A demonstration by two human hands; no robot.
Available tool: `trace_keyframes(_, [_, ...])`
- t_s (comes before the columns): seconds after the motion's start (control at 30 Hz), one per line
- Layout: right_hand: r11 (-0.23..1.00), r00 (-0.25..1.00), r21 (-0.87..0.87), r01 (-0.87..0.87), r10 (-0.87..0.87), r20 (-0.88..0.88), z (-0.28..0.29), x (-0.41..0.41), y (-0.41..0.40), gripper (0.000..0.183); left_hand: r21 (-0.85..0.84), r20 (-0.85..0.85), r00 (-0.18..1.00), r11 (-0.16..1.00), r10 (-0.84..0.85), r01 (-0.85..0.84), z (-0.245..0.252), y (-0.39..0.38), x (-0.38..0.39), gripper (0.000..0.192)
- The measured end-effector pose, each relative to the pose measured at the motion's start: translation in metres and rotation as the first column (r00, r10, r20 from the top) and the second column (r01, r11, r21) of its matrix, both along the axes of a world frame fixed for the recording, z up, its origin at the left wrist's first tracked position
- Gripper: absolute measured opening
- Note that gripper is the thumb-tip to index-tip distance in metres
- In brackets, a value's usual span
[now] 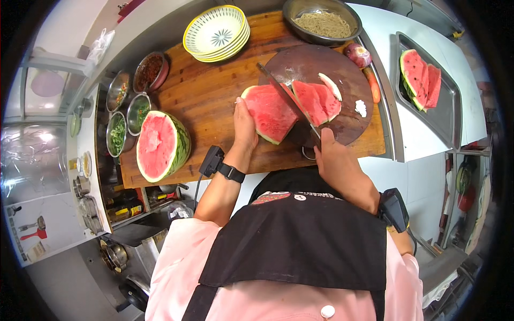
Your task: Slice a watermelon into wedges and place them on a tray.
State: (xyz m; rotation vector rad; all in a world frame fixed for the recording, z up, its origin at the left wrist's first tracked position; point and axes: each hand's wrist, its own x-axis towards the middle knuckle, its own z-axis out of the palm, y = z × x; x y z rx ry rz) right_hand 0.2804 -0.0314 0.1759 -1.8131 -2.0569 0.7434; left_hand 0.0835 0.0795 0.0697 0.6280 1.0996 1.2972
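Note:
My left hand (245,122) rests against the rind side of a large watermelon piece (271,110), which lies partly on a round dark chopping board (353,124). In my right hand (337,160) is the handle of a knife (287,98), whose blade points up and to the left. The blade stands between the large piece and several watermelon slices (315,100) on the board. A strip of rind (330,86) and a crumpled white scrap (360,108) lie at the right of the slices. A cut watermelon half (162,146) sits on the wooden worktop at the left.
Stacked patterned bowls (217,34) and a metal bowl of noodles (325,24) stand at the back. A red onion (357,55) and a carrot (372,85) lie beside the board. Metal bowls of chopped greens (117,134) stand left. A metal tray (445,120) holds watermelon pieces (419,78) at right.

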Motion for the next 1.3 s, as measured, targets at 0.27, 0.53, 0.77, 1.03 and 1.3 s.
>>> trace_keyframes(0.27, [0.993,0.990,-0.115,-0.005,0.021,0.141,0.000,-0.012,0.014,0.020,0.007,-0.019,0.995,0.996,0.093,-0.093,-0.004,0.005,0.006,0.045])
trace_keyframes(0.53, [0.966,0.995,-0.258,-0.025,0.050,0.091,-0.017,-0.011,0.040,0.018,-0.024,-0.059,0.994,0.996,0.089,-0.090,-0.015,0.006,0.002,0.045])
trace_keyframes(0.77, [0.942,0.988,-0.331,0.054,-0.003,0.153,-0.060,-0.012,0.031,0.019,-0.055,0.170,0.984,0.998,0.050,-0.041,-0.022,0.008,-0.003,0.050])
trace_keyframes(1.03, [0.998,0.998,-0.062,-0.004,0.008,0.061,-0.014,0.009,0.026,0.020,-0.166,0.338,0.933,0.984,0.122,-0.068,-0.041,0.012,0.005,0.049])
trace_keyframes(1.3, [0.997,0.997,0.060,-0.056,0.053,0.047,0.014,-0.006,0.003,0.021,-0.143,0.318,0.946,0.990,0.058,-0.013,-0.047,0.018,0.008,0.049])
